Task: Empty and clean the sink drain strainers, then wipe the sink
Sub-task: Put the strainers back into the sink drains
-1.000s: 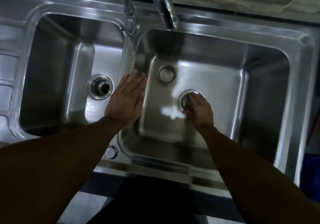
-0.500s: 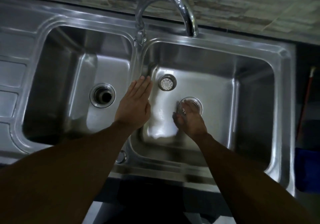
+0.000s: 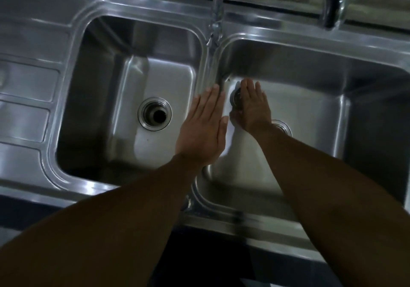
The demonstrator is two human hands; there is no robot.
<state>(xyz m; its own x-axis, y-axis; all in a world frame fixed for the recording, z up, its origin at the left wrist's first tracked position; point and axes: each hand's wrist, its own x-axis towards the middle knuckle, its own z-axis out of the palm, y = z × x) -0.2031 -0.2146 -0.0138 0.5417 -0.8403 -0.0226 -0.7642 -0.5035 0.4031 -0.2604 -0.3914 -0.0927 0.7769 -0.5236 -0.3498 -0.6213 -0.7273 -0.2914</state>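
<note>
We saw a double-bowl stainless steel sink, dull and streaked with reflections. The left bowl's drain lay open at the middle of its floor, a round chrome ring around a dark hole, with no strainer in it. In the right bowl, a small round metal strainer sat on the floor near the back left corner, mostly covered. The right bowl's own drain showed only as a chrome rim arc further right.
</note>
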